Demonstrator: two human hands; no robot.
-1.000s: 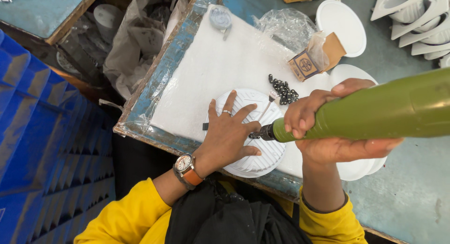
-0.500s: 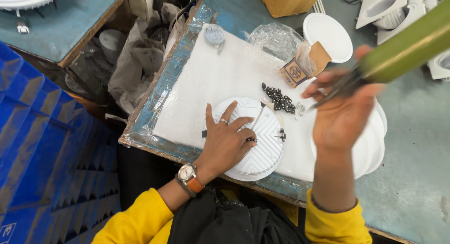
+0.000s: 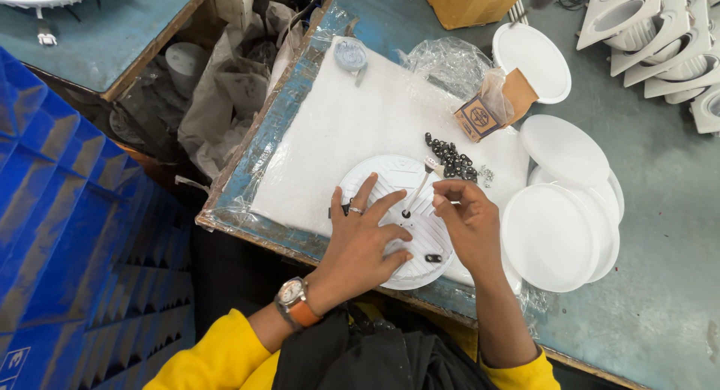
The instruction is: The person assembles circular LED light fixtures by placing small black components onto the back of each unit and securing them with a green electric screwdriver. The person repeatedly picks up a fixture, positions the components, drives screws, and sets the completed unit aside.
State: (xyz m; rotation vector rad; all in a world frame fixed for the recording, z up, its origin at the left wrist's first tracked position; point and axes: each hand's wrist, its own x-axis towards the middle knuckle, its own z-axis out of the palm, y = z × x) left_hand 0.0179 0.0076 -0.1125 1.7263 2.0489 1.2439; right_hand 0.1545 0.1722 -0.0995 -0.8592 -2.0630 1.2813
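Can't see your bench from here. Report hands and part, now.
Left hand flat on round ribbed housing. Right hand pinching above it, contents too small to tell. Black screws beside. Nothing blocking.

A small brown cardboard box (image 3: 480,117) with a dark square printed label on its face lies tilted at the far right edge of the white foam pad (image 3: 360,135), its flap open and partly wrapped in a clear plastic bag (image 3: 448,60) crumpled just behind it. Beyond the bag, at the top of the view, stands a larger plain tan cardboard carton (image 3: 469,1), cut off by the frame. No screens or signs show.
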